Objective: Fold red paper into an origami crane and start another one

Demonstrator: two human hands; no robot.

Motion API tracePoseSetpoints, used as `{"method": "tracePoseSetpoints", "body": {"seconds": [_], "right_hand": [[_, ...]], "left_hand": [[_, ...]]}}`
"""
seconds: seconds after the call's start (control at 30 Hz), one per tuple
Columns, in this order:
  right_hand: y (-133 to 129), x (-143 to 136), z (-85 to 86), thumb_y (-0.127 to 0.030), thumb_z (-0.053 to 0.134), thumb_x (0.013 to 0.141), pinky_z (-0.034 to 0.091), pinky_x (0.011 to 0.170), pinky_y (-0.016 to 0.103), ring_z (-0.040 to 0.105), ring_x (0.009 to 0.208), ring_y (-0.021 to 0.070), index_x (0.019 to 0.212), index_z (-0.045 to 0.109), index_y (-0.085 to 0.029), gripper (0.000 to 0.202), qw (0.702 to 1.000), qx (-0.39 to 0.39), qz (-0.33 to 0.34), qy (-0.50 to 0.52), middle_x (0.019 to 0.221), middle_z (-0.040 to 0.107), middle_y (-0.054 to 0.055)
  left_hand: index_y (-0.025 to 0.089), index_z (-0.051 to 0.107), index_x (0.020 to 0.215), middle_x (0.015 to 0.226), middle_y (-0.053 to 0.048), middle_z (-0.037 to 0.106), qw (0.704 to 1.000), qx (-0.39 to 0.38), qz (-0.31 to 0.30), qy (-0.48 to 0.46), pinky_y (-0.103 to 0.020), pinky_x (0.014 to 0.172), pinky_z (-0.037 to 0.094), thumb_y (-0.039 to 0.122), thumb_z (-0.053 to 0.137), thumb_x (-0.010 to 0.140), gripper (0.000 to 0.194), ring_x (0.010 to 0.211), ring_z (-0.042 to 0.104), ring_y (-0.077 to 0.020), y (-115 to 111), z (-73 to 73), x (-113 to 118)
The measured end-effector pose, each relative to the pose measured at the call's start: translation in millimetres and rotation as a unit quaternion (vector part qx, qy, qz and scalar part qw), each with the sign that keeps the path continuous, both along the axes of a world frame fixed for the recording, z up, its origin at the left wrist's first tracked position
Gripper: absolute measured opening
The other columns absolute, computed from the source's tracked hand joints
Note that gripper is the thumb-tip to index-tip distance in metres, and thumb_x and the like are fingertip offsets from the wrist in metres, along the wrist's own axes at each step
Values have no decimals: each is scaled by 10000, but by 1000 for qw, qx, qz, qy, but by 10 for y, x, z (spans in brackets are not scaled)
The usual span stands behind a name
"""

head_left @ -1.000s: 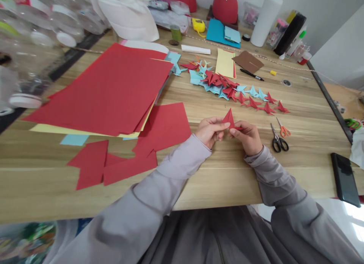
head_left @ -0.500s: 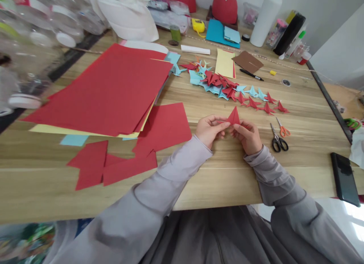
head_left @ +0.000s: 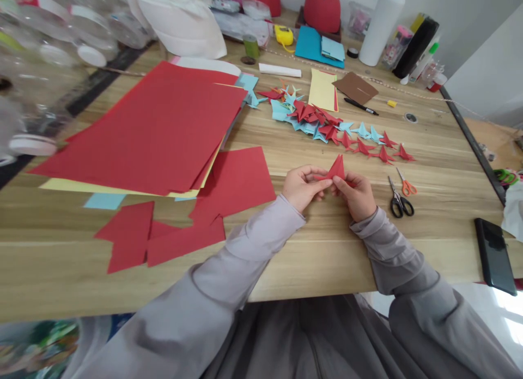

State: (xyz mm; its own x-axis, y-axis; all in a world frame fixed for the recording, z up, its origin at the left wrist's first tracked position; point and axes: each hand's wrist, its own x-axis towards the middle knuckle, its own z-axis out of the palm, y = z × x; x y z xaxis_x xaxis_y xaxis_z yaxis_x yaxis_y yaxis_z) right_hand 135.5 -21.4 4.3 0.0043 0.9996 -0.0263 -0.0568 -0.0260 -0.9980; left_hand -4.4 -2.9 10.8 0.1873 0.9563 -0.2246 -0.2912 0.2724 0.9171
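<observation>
A small folded red paper piece [head_left: 337,167], its pointed flaps standing up, is pinched between both hands above the table. My left hand [head_left: 303,185] grips its left side, thumb lying across the lower edge. On the other side my right hand [head_left: 356,193] pinches the lower right part with thumb and fingers. Its lower portion is partly hidden by the fingers. Beyond the hands lie red paper cranes [head_left: 363,147] in a loose row, with light blue paper cranes [head_left: 362,130] and a heap of more folded pieces [head_left: 310,117].
Large red sheets [head_left: 159,128] are stacked at left, with cut red pieces [head_left: 131,232] in front. Black-handled scissors [head_left: 399,203] and orange-handled scissors [head_left: 407,186] lie right of my hands. A phone [head_left: 495,256] rests at the right edge; a black pen [head_left: 361,107] lies farther back.
The folded red paper has turned slightly in my fingers, and its upright flaps now show apart at the tip. Both hands stay in nearly the same place.
</observation>
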Motion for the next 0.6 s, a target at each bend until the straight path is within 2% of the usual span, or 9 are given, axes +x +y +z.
{"method": "tracePoseSetpoints", "body": {"seconds": [0.2,0.37,0.47,0.6], "right_hand": [[-1,7,-20,-532,742,675,407,522,228,491,504,79,615,603,-174,388,1000,-7,10,4,543,565,-33],[-17,-20,-9,-479,798,630,385,496,212,488,496,70,615,602,-167,368,991,-65,30,111,540,552,-40],[-36,-37,46,-417,835,597,400,498,206,479,497,66,633,612,-158,344,974,-114,55,188,531,527,-47],[-49,-40,97,-336,836,616,404,488,196,456,485,55,649,611,-144,298,950,-145,89,263,520,493,-54]], "left_hand": [[127,641,734,454,31,575,1000,15,-5,-1,-202,366,365,246,852,483,349,349,466,-73,1,1,-5],[114,659,758,438,23,586,998,32,-28,-36,-193,349,288,226,847,483,352,301,420,-58,19,-17,-23],[104,675,805,459,11,610,996,18,-55,-62,-190,339,270,251,852,478,400,285,399,-45,21,-24,-33],[103,685,847,464,24,608,992,6,-80,-94,-192,318,262,280,859,479,444,269,384,-38,22,-24,-48]]}}
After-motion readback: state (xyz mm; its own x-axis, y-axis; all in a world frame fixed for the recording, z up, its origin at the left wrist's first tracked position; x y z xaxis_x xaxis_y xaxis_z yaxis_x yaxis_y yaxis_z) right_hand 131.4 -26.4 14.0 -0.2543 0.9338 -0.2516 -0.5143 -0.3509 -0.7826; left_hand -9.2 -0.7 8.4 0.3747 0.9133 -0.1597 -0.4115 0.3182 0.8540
